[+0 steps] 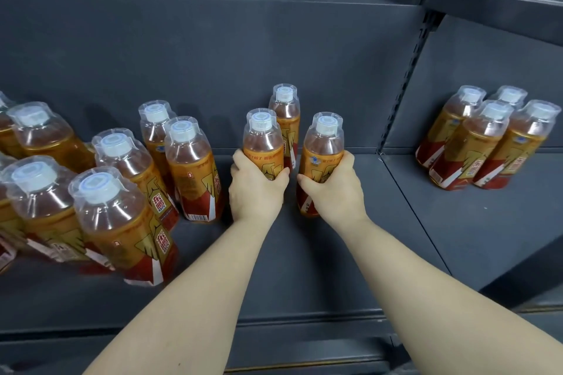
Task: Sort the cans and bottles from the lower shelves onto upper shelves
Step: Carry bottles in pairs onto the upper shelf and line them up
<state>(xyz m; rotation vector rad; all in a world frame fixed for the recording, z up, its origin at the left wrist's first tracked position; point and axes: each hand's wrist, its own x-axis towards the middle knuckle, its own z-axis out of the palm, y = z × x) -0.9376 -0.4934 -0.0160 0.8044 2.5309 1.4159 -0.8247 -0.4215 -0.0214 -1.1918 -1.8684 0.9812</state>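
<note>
Both hands are loaded. Your left hand (pixel 257 192) has its fingers wrapped round the label of the left bottle (pixel 262 143), thumb on the near side. Your right hand (pixel 333 192) is curled the same way round the right bottle (pixel 323 151). Both bottles are upright at mid-shelf (pixel 304 253), close together. The right one's base looks down on the deck. The left one's base is hidden by your hand, so I can't tell.

They're filled nearly to the shoulder with amber drink, so expect real weight in each hand. The walls look like thin plastic that will give under a hard squeeze, and the printed wrap is probably slick. Your mid-body hold is the right spot. Leave the clear film over the caps alone, as it looks loose.

Now the room. The back bottle (pixel 285 114) stands just behind the gap between your two, against the rear panel, so come straight up or pull toward yourself rather than pushing in. The left group (pixel 189 167) is near your left wrist, so don't swing that way. On the right there's open deck as far as the slotted post (pixel 406 76), with a cluster (pixel 484 146) beyond it. The upper shelf (pixel 493 6) juts out above on the right, so mind its front edge as you rise.
</note>
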